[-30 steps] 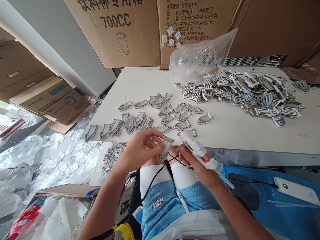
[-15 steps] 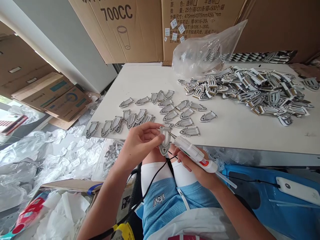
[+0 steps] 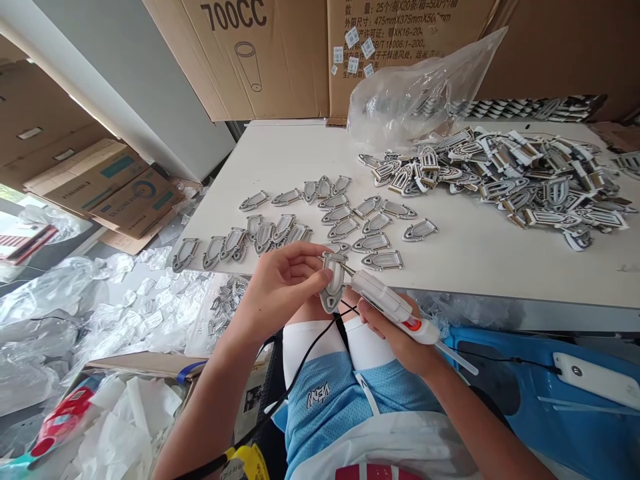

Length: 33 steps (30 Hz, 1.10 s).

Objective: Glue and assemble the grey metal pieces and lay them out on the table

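White table (image 3: 480, 267) | left hand (image 3: 285, 288) pinching frame (image 3: 335, 285) | right hand (image 3: 403, 343) gripping glue gun (image 3: 383, 295) | nozzle (image 3: 349, 270) contact unclear

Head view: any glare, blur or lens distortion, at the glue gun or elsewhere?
Head view, centre: glue gun and held gray frame look fairly sharp, no obvious motion blur. Head view, top: glints on the clear bag. Head view, left: bright reflections on crumpled plastic. Head view, edges: likely wide-angle stretch; carton side leans.

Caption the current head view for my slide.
Left hand holds a grey frame; right hand points a white glue gun at it, beside a white table.
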Motion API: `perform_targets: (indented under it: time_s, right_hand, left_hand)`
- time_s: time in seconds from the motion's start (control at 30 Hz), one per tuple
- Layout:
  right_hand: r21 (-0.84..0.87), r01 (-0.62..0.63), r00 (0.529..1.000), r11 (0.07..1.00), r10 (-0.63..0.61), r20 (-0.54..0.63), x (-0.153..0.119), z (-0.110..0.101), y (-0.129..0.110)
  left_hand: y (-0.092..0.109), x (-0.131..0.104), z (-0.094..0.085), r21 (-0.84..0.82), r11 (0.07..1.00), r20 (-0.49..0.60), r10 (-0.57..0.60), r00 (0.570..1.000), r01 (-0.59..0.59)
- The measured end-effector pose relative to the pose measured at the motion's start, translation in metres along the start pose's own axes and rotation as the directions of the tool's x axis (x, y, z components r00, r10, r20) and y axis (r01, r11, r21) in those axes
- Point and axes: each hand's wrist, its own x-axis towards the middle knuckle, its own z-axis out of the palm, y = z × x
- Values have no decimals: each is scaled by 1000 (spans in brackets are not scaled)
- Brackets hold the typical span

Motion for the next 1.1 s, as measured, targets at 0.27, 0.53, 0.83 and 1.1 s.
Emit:
perform_targets:
  time_s: [0.27, 0.53, 0.83, 1.1]
  right_hand:
    - [24, 26, 999, 999, -26, 20, -2, -3, 1]
    - [18, 17, 1000, 1000, -18, 12, -2, -5, 3]
    - [-16, 119, 993, 993, -118, 28, -2, -7, 1]
    - [-34, 166, 986, 985, -165, 25, -1, -7, -2]
  left_hand:
    - [1, -1, -1, -24, 1000, 34, -9, 999, 10]
    - [-2, -1, -2, -27, 1000, 52, -5, 999, 6]
    - [-1, -2, -1, 3, 1000, 34, 7, 999, -7]
    - [0, -3, 0, 0, 1000, 27, 11, 1000, -11]
